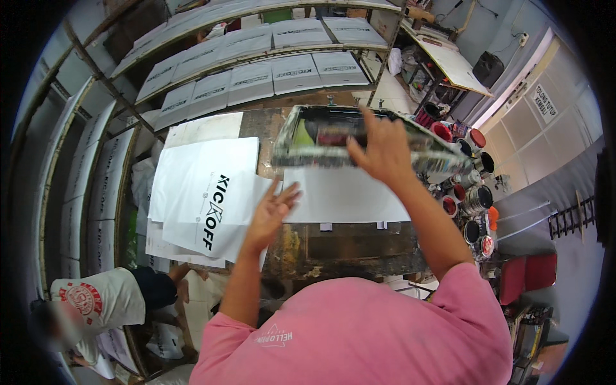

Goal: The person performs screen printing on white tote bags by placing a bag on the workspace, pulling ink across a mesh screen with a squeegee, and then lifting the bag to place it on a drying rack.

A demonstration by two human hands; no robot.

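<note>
– Center of frame, left hand?
– Fingers loose and spread, blurred, over the right edge of the printed white bags; contact, can't tell.
– Right hand?
– Upper center, at the screen-printing frame's near rim; grasping or not, can't tell.
– Outward?
– Blank white sheet just below; ink cans right.

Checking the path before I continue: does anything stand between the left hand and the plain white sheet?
Nothing visible does: the left hand is beside the left edge of the plain white sheet. The screen frame hides only the sheet's far edge.
</note>
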